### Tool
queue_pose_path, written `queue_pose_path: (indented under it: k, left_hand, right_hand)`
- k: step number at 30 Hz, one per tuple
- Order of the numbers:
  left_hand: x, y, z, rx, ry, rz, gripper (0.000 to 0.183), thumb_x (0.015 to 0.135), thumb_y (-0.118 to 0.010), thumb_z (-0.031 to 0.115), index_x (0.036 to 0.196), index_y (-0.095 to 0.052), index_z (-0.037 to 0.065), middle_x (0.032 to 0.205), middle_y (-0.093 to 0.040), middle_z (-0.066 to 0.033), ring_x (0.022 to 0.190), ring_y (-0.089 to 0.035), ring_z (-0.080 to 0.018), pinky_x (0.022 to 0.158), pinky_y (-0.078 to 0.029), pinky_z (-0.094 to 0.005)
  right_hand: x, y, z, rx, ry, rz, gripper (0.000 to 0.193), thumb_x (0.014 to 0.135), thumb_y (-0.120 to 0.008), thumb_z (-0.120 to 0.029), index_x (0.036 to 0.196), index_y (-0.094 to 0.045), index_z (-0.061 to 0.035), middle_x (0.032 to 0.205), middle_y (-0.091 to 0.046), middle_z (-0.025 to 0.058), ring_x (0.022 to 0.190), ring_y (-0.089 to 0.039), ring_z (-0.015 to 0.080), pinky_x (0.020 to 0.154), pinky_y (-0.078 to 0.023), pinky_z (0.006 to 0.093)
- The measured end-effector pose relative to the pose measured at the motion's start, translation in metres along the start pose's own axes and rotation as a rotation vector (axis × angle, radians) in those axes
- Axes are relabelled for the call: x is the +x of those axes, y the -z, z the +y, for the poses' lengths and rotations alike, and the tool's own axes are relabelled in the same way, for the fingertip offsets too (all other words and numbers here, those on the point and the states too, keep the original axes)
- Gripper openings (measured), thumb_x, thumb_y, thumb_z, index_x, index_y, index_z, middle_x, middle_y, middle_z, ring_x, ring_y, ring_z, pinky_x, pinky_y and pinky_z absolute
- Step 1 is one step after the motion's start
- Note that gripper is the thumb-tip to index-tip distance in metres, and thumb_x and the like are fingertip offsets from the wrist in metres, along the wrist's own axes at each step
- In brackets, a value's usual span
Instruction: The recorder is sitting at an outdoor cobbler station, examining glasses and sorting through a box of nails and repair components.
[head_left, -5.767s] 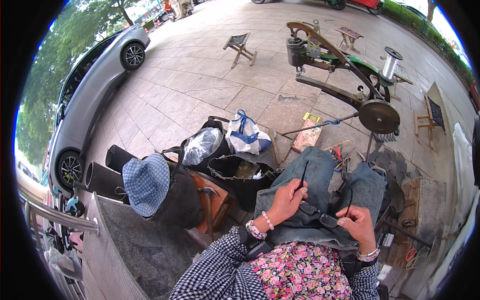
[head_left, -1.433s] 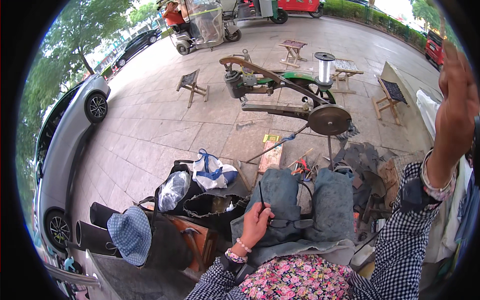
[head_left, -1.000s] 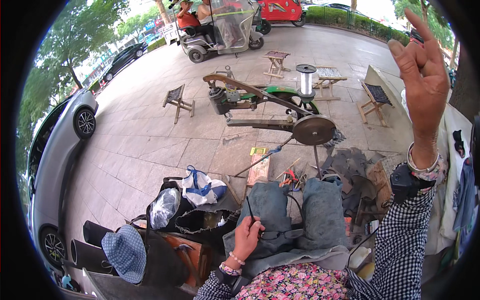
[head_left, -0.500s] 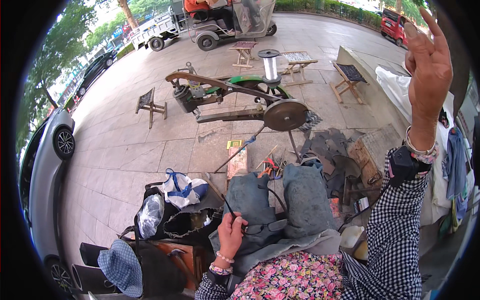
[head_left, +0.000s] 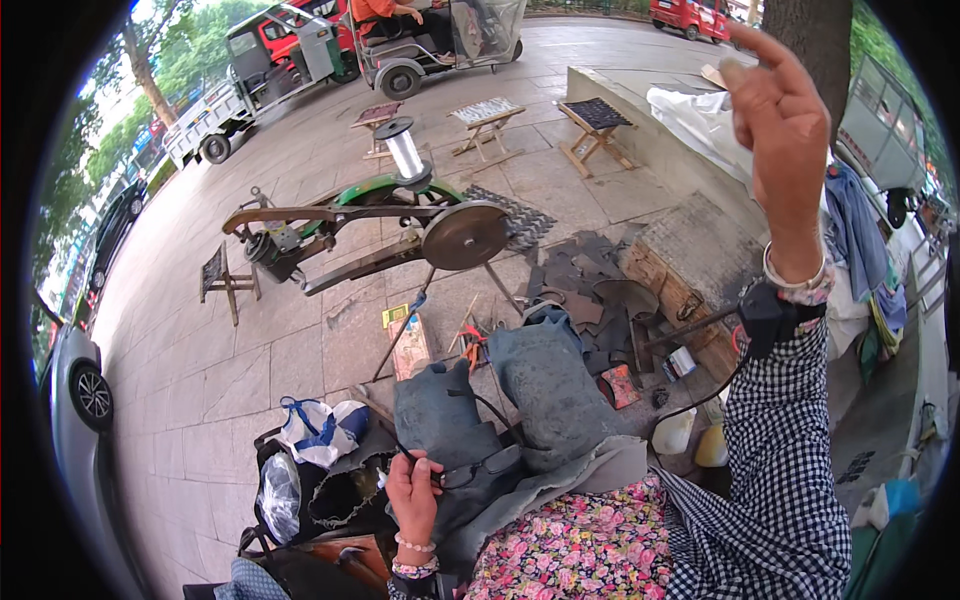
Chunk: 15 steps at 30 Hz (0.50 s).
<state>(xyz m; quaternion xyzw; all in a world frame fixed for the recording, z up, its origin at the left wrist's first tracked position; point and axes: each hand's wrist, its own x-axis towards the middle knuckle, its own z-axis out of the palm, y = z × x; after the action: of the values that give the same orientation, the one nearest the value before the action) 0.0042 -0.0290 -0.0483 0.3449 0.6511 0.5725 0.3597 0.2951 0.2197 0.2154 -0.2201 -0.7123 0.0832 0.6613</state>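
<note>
Sunlit paved square (head_left: 300,350), folding stools (head_left: 595,125), tree trunk (head_left: 815,40), parked vehicles (head_left: 400,40)

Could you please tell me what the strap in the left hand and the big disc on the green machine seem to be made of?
The strap, pinched by the left hand, looks like dark matte leather or rubber: thin, limp, curving. The disc looks like bare metal, grey with a dull sheen.

Black-and-white checked sleeves, a floral apron, grey trousers, beaded bracelets on both wrists.
</note>
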Motion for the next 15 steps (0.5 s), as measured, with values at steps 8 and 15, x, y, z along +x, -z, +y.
queue_pose_path:
  k: [8, 15]
  left_hand:
    - [0.0, 0.002, 0.059, 0.195, -0.207, -0.043, 0.012, 0.083, -0.052, 0.009, 0.087, -0.05, -0.002, 0.068, -0.056, -0.004, 0.058, -0.051, -0.0073, 0.05, -0.041, -0.0185]
    - [-0.002, -0.009, 0.101, 0.491, -0.512, -0.178, 0.015, 0.084, -0.05, 0.011, 0.088, -0.047, -0.002, 0.068, -0.055, -0.0048, 0.056, -0.048, -0.0056, 0.048, -0.039, -0.0166]
  right_hand:
    - [-0.177, -0.044, -0.023, 0.293, -0.536, -1.033, 0.044, 0.075, -0.063, -0.029, 0.106, -0.052, -0.0008, 0.049, -0.046, 0.0074, 0.043, -0.042, 0.0129, 0.043, -0.033, 0.0264]
    - [-0.215, -0.044, -0.04, 0.693, -0.723, -0.847, 0.026, 0.083, -0.056, -0.021, 0.095, -0.052, 0.0013, 0.065, -0.051, 0.0002, 0.056, -0.042, 0.0036, 0.05, -0.034, 0.0215]
